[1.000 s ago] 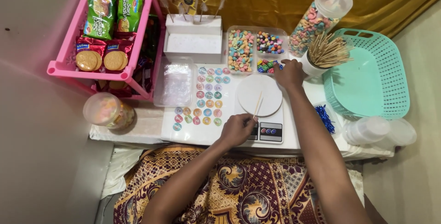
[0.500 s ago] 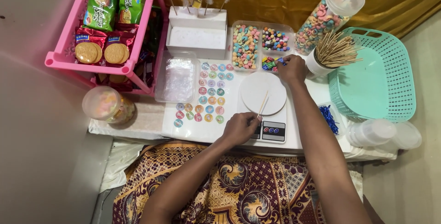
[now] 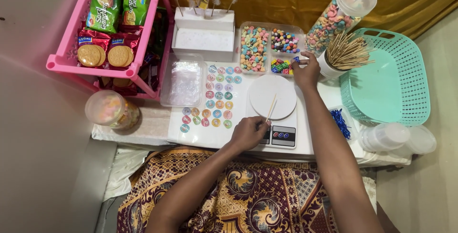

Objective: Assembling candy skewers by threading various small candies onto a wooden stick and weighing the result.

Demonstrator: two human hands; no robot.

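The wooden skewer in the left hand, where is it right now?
In the head view the skewer is pinched in the left hand at centre, slanting up over the white round scale plate, right of the sticker sheet.

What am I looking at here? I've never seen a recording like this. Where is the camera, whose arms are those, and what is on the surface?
There is no machine here: a person wears one camera on the head, looking down at their own two bare arms. The left hand pinches a thin wooden stick whose tip lies over the round white plate of a small kitchen scale. The right hand reaches to a clear divided tray of coloured sweets; what its fingers hold, if anything, is too small to tell. Nearby stand a cup of wooden sticks, a sheet of round stickers, a tilted jar of cereal rings, a teal basket and a pink rack of biscuit packs.
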